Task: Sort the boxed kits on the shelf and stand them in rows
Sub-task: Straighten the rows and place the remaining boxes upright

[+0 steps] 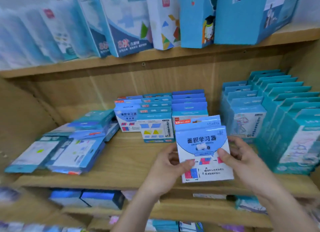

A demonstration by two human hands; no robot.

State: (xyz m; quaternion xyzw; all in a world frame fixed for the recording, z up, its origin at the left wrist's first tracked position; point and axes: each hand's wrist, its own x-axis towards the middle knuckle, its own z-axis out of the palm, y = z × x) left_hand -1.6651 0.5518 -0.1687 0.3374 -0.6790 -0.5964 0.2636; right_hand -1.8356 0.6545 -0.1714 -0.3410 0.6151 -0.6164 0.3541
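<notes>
I hold a white and blue boxed kit (202, 145) upright above the front of the middle shelf (131, 162). My left hand (166, 167) grips its left edge, thumb on the front. My right hand (242, 155) grips its right edge the same way. A second box seems to sit right behind the held one. Behind it, three short rows of similar kits (155, 117) stand upright. At the left of the shelf, several kits (69, 145) lie flat in a loose pile.
Rows of taller teal boxes (277, 113) stand at the right of the shelf. The upper shelf (155, 58) carries large leaning boxes. Lower shelves hold more blue boxes (86, 198). Bare wood shows in the shelf's middle front.
</notes>
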